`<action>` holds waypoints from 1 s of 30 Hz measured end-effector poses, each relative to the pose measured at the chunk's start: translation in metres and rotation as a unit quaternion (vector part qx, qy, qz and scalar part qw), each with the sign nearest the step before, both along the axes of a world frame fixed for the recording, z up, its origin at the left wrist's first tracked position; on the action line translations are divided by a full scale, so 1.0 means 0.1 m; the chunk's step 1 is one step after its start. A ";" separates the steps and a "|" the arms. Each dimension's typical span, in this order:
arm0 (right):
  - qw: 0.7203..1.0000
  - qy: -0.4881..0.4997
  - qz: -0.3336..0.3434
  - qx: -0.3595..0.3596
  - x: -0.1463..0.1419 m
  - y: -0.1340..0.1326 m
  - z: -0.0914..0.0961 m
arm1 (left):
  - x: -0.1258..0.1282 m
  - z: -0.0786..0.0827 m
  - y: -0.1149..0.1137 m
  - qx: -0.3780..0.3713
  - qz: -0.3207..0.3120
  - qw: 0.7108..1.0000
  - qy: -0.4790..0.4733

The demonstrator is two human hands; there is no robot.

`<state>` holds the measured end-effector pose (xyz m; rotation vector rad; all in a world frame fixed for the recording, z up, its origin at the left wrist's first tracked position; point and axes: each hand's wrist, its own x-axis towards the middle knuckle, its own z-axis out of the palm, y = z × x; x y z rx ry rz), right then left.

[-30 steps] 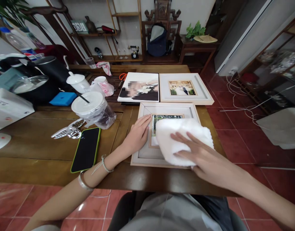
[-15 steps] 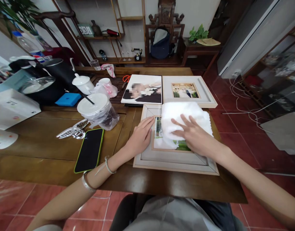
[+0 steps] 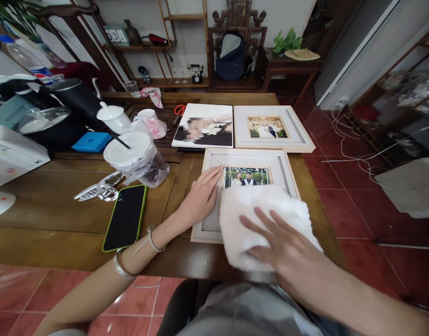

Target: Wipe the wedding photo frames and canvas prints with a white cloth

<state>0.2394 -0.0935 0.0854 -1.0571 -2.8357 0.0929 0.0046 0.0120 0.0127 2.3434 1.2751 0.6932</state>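
Note:
A pale picture frame [image 3: 210, 233] lies flat on the table in front of me, with a photo [image 3: 247, 175] of a couple outdoors at its centre. My left hand [image 3: 200, 193] rests on the frame's left side, fingers stretched out, fingertips at the photo's left edge. Under my right hand [image 3: 275, 238] is a folded white cloth [image 3: 235, 205], which covers the lower part of the photo and the frame's lower right. The fingers of that hand are spread flat on top of the cloth. The cloth overhangs the frame's near edge.
Behind are another framed photo [image 3: 305, 140] and a white-edged portrait panel [image 3: 204, 123]. To the left are a phone [image 3: 125, 219], a silver hair clip [image 3: 100, 189], a bagged drink cup [image 3: 130, 151] with a straw, a blue box [image 3: 92, 142] and a white lidded cup [image 3: 114, 119]. Orange-handled scissors [image 3: 180, 110] lie farther back.
My right hand has slid the white cloth toward me, uncovering the upper part of the photo. My left hand stays on the frame's left side. The view has shifted slightly.

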 end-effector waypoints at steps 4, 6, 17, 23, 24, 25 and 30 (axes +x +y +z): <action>0.999 -0.009 -0.051 -0.011 0.13 0.42 -0.13 | -0.01 0.01 -0.01 -0.002 -0.005 1.000 0.000; 0.997 -0.006 -0.075 0.021 0.19 0.64 -0.14 | -0.01 0.02 -0.01 -0.002 -0.006 1.000 0.000; 0.994 -0.068 -0.065 0.046 0.03 0.90 -0.26 | 0.01 0.01 -0.01 0.001 0.001 1.000 0.001; 0.999 -0.039 -0.007 -0.020 -0.02 0.19 -0.15 | 0.01 0.01 -0.01 0.005 0.004 1.000 0.001; 0.999 -0.038 -0.008 -0.023 0.00 0.13 -0.13 | 0.01 0.01 -0.02 0.003 0.004 1.000 0.001; 0.999 -0.038 -0.009 -0.027 0.03 0.09 -0.11 | 0.01 0.02 -0.02 0.001 0.003 1.000 0.001; 0.999 -0.026 -0.026 -0.018 0.42 0.09 -0.03 | 0.00 0.02 -0.01 -0.004 -0.004 1.000 -0.004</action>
